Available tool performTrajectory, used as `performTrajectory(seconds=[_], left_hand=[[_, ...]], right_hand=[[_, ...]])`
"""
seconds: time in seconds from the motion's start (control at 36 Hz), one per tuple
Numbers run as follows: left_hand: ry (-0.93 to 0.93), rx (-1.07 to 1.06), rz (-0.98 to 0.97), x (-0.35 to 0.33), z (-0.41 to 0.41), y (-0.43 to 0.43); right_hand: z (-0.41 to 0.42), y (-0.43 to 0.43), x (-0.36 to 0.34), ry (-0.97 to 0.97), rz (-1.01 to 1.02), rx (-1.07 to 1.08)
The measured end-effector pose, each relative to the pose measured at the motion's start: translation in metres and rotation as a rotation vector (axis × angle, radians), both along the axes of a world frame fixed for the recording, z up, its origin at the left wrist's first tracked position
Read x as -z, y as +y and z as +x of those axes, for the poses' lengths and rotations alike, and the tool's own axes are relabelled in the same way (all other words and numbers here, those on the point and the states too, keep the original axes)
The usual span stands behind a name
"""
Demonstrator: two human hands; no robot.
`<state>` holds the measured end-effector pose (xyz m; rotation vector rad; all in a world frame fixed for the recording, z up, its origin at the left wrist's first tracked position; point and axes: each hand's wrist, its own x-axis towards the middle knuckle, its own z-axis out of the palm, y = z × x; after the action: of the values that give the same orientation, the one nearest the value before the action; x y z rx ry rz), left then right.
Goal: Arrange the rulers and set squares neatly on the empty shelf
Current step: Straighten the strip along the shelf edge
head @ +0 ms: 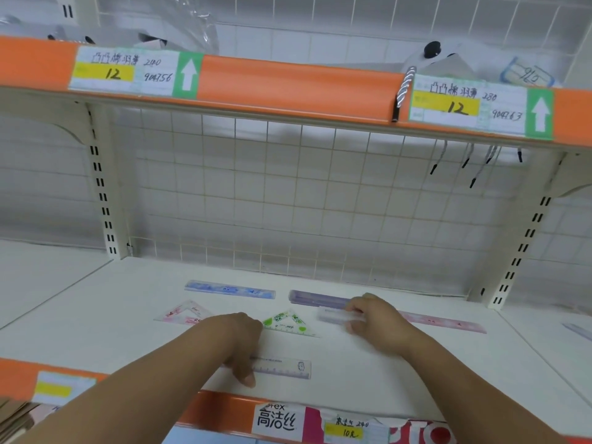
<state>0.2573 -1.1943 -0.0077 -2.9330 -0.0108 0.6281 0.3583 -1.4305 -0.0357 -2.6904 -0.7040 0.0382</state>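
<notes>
On the white shelf (128,283) lie a blue ruler (229,290), a purple ruler (315,298), a pink ruler (448,323), a pink set square (182,314) and a green set square (288,323). My left hand (238,341) rests palm down, fingertips on the left end of a pale purple ruler (285,366) near the front edge. My right hand (374,322) grips a small translucent ruler (336,315) by its right end, just in front of the purple ruler.
An orange price rail (288,88) of the upper shelf hangs overhead, with black-tipped cords (474,165) dangling at right. A wire grid back panel (288,203) closes the rear. Slotted uprights (102,193) stand at both sides. Another ruler (579,331) lies on the neighbouring shelf.
</notes>
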Motion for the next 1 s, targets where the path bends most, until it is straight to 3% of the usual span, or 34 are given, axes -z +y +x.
performTrajectory(seconds=[0.11,0.33,1.0], left_hand=[[0.004,0.002,0.001,-0.002,0.001,-0.001],[0.023,0.004,0.011,-0.002,0.004,-0.001],[0.044,-0.037,0.003,-0.004,0.006,-0.002]], right_hand=[[0.013,0.019,0.002,-0.121,-0.017,0.046],[0.037,0.049,0.013,-0.173,-0.043,0.082],[0.06,0.066,0.024,-0.065,-0.065,0.026]])
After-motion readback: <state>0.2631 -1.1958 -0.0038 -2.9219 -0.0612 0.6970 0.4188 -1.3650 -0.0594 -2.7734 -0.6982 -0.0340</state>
